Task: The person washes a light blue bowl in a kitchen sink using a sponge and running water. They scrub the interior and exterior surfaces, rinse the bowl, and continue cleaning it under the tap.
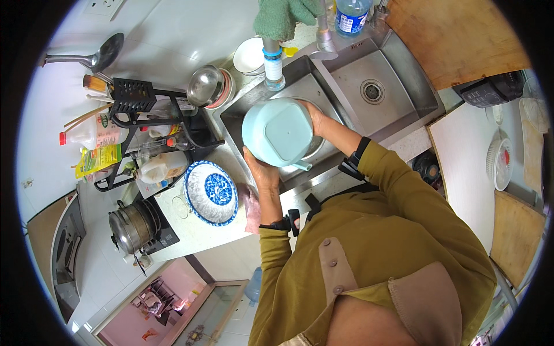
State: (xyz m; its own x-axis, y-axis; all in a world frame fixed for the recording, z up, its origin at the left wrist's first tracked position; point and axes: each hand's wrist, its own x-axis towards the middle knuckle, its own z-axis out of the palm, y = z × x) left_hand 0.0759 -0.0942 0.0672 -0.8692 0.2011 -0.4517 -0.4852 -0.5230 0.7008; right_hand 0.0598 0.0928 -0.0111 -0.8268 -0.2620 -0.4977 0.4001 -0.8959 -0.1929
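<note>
Both my hands grip a pale turquoise plastic container (277, 132) above the left basin of a stainless steel sink (298, 86). Its flat rounded-square face is turned up toward me, and a short spout or handle juts from its lower right edge. My left hand (263, 173) holds the near left side, the fingers partly hidden beneath. At the far right side, my right hand (314, 119) grasps it, with fingers tucked behind. Under the container, a round metal vessel (319, 145) shows partly in the basin. A tap with a ribbed white extension (273, 67) stands just beyond.
Left of the sink sit a blue-and-white plate (210, 192), a pink cloth (251, 209) and a black rack (132, 119) of bottles. Stacked bowls (207, 86) and a white bowl (249, 56) line the back. A wooden board (458, 39) lies right of the sink.
</note>
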